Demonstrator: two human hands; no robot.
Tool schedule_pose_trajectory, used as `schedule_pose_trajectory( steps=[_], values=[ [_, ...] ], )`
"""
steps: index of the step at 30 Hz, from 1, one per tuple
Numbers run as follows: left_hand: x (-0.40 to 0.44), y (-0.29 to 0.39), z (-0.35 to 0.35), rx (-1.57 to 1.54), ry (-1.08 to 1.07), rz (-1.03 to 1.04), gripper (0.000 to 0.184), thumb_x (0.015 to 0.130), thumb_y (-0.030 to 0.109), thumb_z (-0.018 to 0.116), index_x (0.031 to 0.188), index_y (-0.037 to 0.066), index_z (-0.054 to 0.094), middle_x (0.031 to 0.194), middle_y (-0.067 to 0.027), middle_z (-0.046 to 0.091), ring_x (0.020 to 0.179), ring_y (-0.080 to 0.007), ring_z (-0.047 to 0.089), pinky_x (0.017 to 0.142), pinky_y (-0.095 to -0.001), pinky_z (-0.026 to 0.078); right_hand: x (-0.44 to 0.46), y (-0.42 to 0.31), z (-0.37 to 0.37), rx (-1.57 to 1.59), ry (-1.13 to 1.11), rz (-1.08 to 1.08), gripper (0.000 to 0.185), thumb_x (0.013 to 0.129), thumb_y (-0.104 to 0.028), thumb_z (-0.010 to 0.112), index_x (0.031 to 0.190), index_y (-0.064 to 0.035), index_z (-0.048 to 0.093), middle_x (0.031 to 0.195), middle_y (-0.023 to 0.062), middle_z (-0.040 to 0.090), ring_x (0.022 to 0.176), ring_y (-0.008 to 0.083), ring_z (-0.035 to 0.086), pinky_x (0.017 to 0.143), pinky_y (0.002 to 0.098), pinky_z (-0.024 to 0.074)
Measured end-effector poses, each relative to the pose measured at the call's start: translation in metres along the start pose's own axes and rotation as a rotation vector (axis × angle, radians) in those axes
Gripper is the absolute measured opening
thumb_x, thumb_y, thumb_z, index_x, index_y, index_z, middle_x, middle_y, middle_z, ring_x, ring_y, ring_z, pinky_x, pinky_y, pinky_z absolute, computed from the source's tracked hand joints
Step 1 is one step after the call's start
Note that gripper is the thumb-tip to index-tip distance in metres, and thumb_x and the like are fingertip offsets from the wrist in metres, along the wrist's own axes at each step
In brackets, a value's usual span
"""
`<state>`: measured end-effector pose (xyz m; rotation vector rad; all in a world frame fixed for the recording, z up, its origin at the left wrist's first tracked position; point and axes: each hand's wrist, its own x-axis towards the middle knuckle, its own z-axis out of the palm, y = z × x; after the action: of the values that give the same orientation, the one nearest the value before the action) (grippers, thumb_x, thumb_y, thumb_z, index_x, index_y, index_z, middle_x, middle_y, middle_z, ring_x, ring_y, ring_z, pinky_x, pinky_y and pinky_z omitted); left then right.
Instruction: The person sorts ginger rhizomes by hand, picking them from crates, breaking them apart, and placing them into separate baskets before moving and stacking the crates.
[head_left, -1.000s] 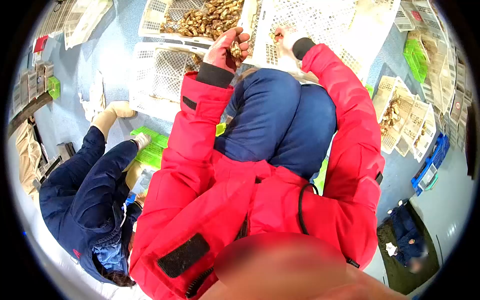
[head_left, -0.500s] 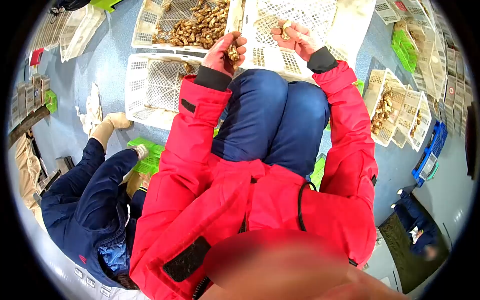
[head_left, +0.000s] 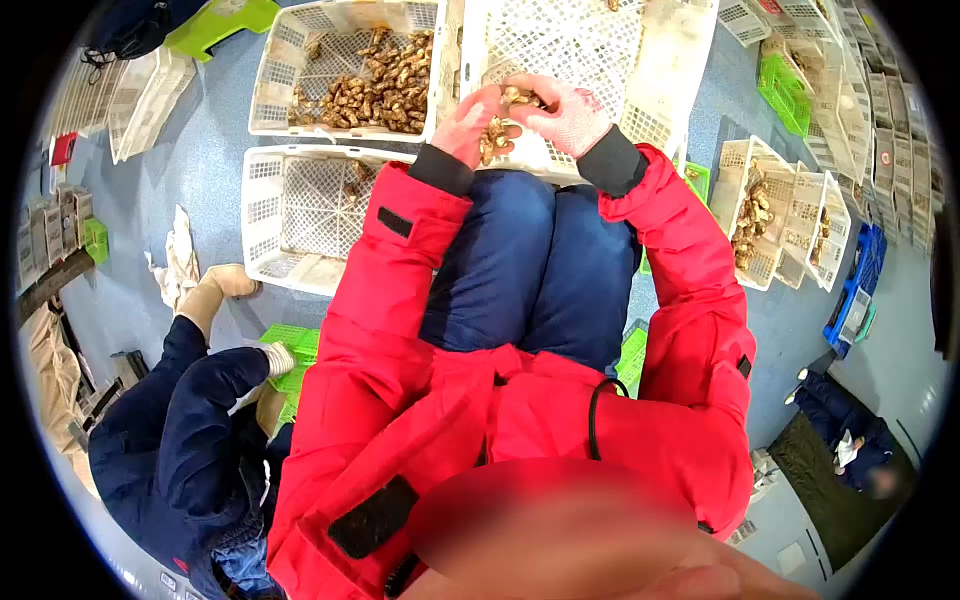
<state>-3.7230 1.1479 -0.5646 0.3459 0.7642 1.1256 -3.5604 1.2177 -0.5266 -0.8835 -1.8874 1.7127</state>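
Observation:
Over the near edge of a large white crate [head_left: 690, 60], my two hands are close together. My left hand [head_left: 468, 128] is curled round brown knobbly pieces [head_left: 494, 140]. Between the fingers of my right hand [head_left: 572, 118] is another brown piece [head_left: 520, 97], right above those in my left hand. A white crate [head_left: 283, 60] to the left holds a heap of similar brown pieces [head_left: 385, 90]. Below it stands another white crate [head_left: 262, 215] with a few pieces near its upper right.
A co-worker in dark blue [head_left: 165, 440] sits at the left by a green crate [head_left: 300, 345]. At the right are white crates [head_left: 790, 215] with brown pieces and a blue crate [head_left: 860, 285]. Another person [head_left: 835, 420] shows at the lower right.
My right hand has moved left to my left hand, with a piece between its fingers. The view has shifted, so the crates appear lower and further left.

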Motion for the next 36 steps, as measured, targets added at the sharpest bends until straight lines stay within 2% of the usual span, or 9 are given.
schedule_pose_trajectory(
  steps=[4,5,8,11,14,18,19,27,36],
  values=[
    [0.002,0.003,0.013,-0.040,0.106,-0.022,0.030,0.085,0.027,0.052,0.109,0.008,0.049,0.094,-0.0065,0.057,0.071,-0.0146,0.057,0.054,-0.0243,0.045,0.024,0.011,-0.051,0.005,0.210,0.105,0.034,0.078,-0.020,0.058,0.109,-0.0054,0.055,0.093,0.0035,0.062,0.083,0.0097,0.055,0.074,0.0221,0.0429],
    [0.005,0.002,0.010,-0.081,0.097,-0.039,0.028,0.085,0.026,0.051,0.106,0.008,0.050,0.093,-0.0072,0.057,0.068,-0.0138,0.056,0.052,-0.0234,0.045,0.040,0.019,-0.081,-0.184,0.406,-0.069,0.033,0.079,-0.022,0.058,0.108,-0.0075,0.056,0.094,0.0034,0.062,0.083,0.0096,0.055,0.071,0.0223,0.0435],
    [0.004,0.004,0.017,-0.089,0.104,-0.040,0.032,0.088,0.028,0.045,0.108,0.003,0.045,0.092,-0.0064,0.056,0.062,-0.0099,0.049,0.052,-0.0210,0.042,0.086,0.053,-0.154,-0.990,0.788,0.192,0.046,0.079,-0.014,0.053,0.123,-0.0059,0.039,0.098,0.0077,0.054,0.079,0.0141,0.052,0.066,0.0248,0.0444],
    [0.005,0.004,0.020,-0.079,0.132,-0.037,0.027,0.089,0.024,0.042,0.105,0.003,0.046,0.092,-0.0076,0.055,0.060,-0.0105,0.049,0.052,-0.0212,0.043,0.111,0.089,-0.176,-1.150,1.001,0.126,0.042,0.071,-0.026,0.061,0.109,-0.0096,0.054,0.087,0.0063,0.063,0.078,0.0152,0.060,0.070,0.0275,0.0452],
    [0.006,0.006,0.017,-0.097,0.118,-0.012,0.026,0.089,0.024,0.043,0.104,0.004,0.047,0.093,-0.0075,0.055,0.062,-0.0111,0.051,0.054,-0.0215,0.043,0.114,0.101,-0.185,-0.905,0.908,0.202,0.049,0.069,-0.030,0.064,0.113,-0.0136,0.051,0.091,0.0062,0.063,0.079,0.0155,0.060,0.071,0.0287,0.0454],
    [0.006,0.006,0.019,-0.240,0.057,0.032,0.026,0.088,0.025,0.046,0.106,0.006,0.048,0.092,-0.0052,0.055,0.065,-0.0105,0.051,0.054,-0.0215,0.043,0.092,0.128,-0.184,0.804,0.585,-0.140,0.036,0.084,-0.006,0.049,0.119,-0.0035,0.042,0.099,0.0113,0.056,0.086,0.0239,0.056,0.076,0.0367,0.0484],
    [0.005,0.006,0.020,-0.312,0.025,0.046,0.027,0.088,0.025,0.046,0.107,0.006,0.048,0.092,-0.0047,0.055,0.066,-0.0103,0.051,0.054,-0.0212,0.043,0.087,0.126,-0.183,0.867,0.319,-0.242,0.043,0.085,-0.009,0.050,0.125,-0.0060,0.035,0.109,0.0119,0.051,0.095,0.0249,0.053,0.079,0.0386,0.0474],
    [-0.014,0.009,0.015,-1.098,-0.189,0.097,0.023,0.085,0.021,0.046,0.102,0.008,0.054,0.093,-0.0054,0.058,0.087,-0.0203,0.054,0.078,-0.0379,0.045,0.032,0.027,-0.105,0.775,0.190,-0.307,0.053,0.082,-0.010,0.053,0.128,-0.0046,0.027,0.109,0.0172,0.049,0.100,0.0276,0.051,0.088,0.0356,0.0412],
    [-0.028,0.021,0.043,-1.075,-0.254,0.193,0.027,0.076,0.012,0.049,0.102,0.007,0.055,0.110,-0.0125,0.056,0.112,-0.0302,0.045,0.101,-0.0576,0.012,0.001,-0.022,-0.042,0.746,0.191,-0.135,0.050,0.079,-0.006,0.052,0.124,-0.0012,0.032,0.098,0.0146,0.054,0.095,0.0246,0.054,0.082,0.0317,0.0439]
  ],
)
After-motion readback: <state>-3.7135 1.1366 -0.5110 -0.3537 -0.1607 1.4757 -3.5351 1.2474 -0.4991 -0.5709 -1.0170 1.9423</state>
